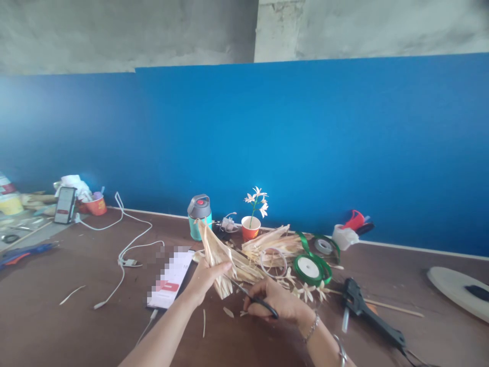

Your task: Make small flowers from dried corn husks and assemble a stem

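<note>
My left hand [206, 279] is closed around a pale dried corn husk [214, 247], which stands upright with its lower end below the fingers. In my right hand [277, 299] is a pair of black-handled scissors [269, 308]. Their blades point up and left at the husk's lower edge; whether they are cutting into it I cannot tell. More dried husks [273, 239] are piled just behind my hands. Small husk flowers [306, 292] lie to the right of my right hand, and a few husk scraps [228, 312] lie below the husk.
A phone [170, 285] lies left of my hands, near white cables [121, 262]. Behind stand a teal bottle [200, 224] and a paper cup [251, 229] with a flower stem [252, 211]. Green ribbon [324, 272], clear tape [280, 272] and a glue gun [372, 316] lie right.
</note>
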Demonstrator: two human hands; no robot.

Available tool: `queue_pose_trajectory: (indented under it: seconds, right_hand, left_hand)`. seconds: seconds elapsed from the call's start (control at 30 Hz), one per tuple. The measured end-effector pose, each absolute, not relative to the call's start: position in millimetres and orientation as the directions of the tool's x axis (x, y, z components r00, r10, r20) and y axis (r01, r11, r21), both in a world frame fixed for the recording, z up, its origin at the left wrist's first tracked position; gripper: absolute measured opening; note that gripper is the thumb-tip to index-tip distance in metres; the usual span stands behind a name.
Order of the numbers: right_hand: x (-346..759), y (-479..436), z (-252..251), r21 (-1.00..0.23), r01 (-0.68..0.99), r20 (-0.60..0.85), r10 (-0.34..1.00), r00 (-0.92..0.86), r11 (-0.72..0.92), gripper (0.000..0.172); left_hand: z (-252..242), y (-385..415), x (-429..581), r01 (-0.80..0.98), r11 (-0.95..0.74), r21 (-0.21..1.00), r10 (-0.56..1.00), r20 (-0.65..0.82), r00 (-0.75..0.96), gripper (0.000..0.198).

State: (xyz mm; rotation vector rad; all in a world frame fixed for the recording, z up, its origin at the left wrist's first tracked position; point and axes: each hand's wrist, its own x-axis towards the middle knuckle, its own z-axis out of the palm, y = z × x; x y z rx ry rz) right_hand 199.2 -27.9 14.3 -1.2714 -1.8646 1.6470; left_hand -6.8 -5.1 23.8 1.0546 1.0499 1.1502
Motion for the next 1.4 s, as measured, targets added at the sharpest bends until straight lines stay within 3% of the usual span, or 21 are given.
queue_pose_trajectory:
  seconds: [0.4,0.7,1.4]
  right_hand:
    - [200.4,-28.0,19.6,-0.899,0.437,-0.274,0.785,-0.556,-0.004,0.018]
    - [195.0,-29.2,18.7,-0.903,0.408,-0.347,0.792,-0.503,-0.137,0.018]
    - [198.3,-28.7,17.6,-0.878,0.478,-0.263,0.812,-0.521,0.022,0.022]
  left_hand:
    - [7.3,0.0,-10.0,-0.197,0.088,0.977,0.987,-0.059,0.152,0.037]
    - [12.3,-3.7,-3.6,-0.278,0.071,0.958,0.994,-0.045,0.099,0.036]
    - [8.8,-2.8,-3.8,-0.272,0.111,0.956,0.991,-0.086,0.101,0.044]
